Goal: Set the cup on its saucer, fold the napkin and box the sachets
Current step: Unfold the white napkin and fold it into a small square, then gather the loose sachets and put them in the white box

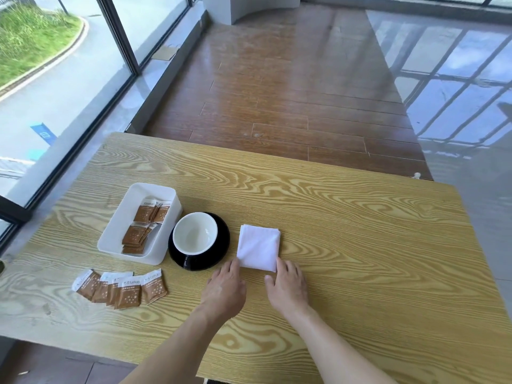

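Observation:
A cup (194,233), white inside and black outside, stands on a black saucer (221,239). To its right lies a white napkin (259,247), folded into a small square. My left hand (225,289) and my right hand (286,286) rest flat on the table, fingertips touching the napkin's near corners, fingers apart. A white box (122,217) left of the saucer holds several brown sachets (144,223). Several more brown sachets (122,289) lie in a row on the table in front of the box.
The wooden table (360,245) stands beside a glass wall on the left. Its far edge runs behind the box and cup, its near edge below my forearms. Beyond it is wooden floor.

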